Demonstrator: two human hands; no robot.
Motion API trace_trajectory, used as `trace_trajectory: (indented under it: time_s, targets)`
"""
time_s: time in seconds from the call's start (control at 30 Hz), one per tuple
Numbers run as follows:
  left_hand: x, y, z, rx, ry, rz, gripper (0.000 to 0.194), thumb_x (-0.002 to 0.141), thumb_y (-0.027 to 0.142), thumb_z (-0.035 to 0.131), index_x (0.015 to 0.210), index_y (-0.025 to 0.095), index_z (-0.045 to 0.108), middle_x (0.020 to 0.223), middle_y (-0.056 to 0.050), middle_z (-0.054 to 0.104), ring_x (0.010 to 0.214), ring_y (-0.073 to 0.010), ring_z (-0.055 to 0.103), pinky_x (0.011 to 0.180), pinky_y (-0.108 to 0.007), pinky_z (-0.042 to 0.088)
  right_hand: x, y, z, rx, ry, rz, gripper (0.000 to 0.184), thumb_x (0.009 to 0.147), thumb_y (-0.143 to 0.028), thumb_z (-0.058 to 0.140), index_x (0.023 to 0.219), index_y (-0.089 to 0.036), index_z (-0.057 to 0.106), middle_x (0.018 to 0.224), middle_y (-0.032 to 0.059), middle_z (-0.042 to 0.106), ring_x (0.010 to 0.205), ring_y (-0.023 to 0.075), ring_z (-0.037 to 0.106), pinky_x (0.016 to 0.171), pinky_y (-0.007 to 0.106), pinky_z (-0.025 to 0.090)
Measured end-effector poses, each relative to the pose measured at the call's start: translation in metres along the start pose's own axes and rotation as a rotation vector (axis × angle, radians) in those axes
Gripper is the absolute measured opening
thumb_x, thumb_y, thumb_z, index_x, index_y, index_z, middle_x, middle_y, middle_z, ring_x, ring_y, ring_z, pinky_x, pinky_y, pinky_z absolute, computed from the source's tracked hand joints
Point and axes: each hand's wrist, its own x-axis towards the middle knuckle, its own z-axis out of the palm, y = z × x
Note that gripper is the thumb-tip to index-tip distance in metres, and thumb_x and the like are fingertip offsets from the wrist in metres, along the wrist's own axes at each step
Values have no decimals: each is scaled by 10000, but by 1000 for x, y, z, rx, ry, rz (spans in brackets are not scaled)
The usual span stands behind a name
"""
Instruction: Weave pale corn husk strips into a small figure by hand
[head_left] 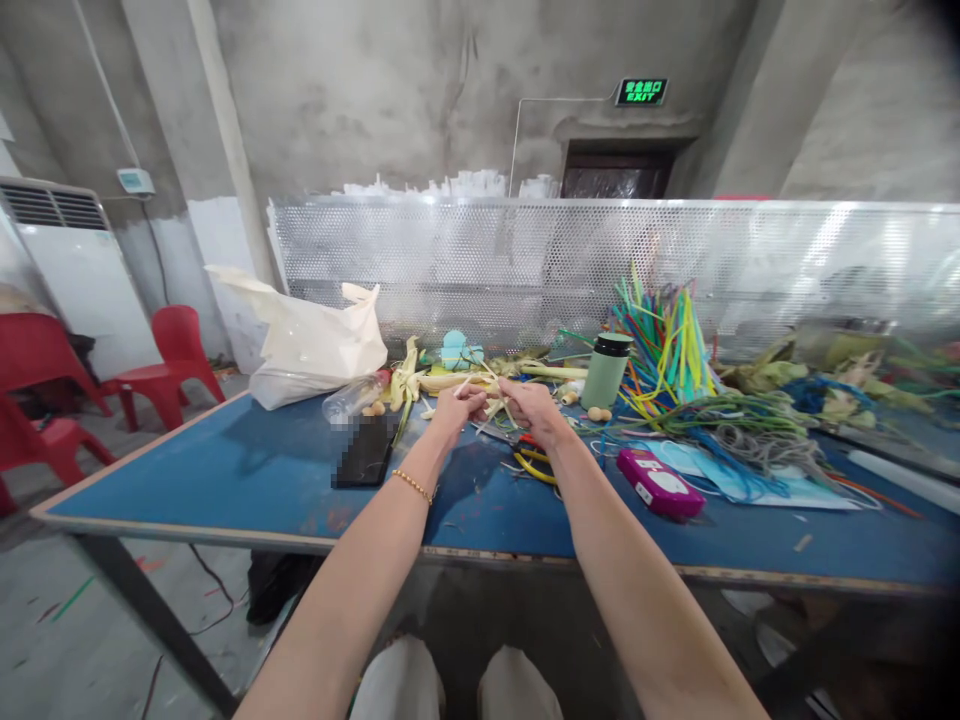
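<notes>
My left hand (459, 408) and my right hand (531, 408) are close together above the middle of the blue table. Both are closed, with thumb and fingers pinched. A thin pale strip (486, 370) sticks up from between my right fingers. A short whitish end (464, 386) shows at my left fingertips; whether it belongs to the same strip I cannot tell. Pale dried husks (431, 382) lie just behind my hands. Below my right hand are pliers with yellow handles (536, 466), partly hidden by my wrist.
A white plastic bag (322, 345) and a black phone (367, 452) lie left. On the right are a green flask (606, 372), coloured strips (667, 350), a purple box (658, 484), a blue face mask (780, 484) and tangled cords (750, 425). A perforated metal screen (465, 250) stands behind.
</notes>
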Motion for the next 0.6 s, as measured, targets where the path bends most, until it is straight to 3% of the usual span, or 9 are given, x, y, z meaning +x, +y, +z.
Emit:
trace_trajectory:
  time_s: [0.1,0.27,0.37,0.6]
  targets:
    - [-3,-1,0,-5,-9,-37,254,641,273,876,741,122,697,609,-23,653,492,-115,568,526,-248,409,-2,-2,0,288,-121,113,509,594,-534,854,619,-224,451,428,-135,257,374,33,172,366,198,119]
    - [-2,-2,0,-111,-25,-112,292,613,259,898,777,109,709,623,-30,667,525,-124,597,559,-252,435,-3,-4,2,455,-84,48,509,508,-413,921,654,-211,477,438,-135,323,367,17,215,355,170,161]
    - [-2,-1,1,-147,-25,-172,299,616,249,905,781,102,704,627,-38,673,528,-127,611,563,-251,441,-5,-4,4,457,-60,-6,523,504,-440,913,645,-211,464,467,-111,396,376,23,284,364,177,203]
    - [-4,6,6,-184,-10,-251,163,681,123,827,750,86,685,653,-70,690,523,-126,614,567,-251,439,-8,-5,5,314,61,-92,456,548,-495,881,744,-186,608,507,-61,546,426,84,447,395,217,357]
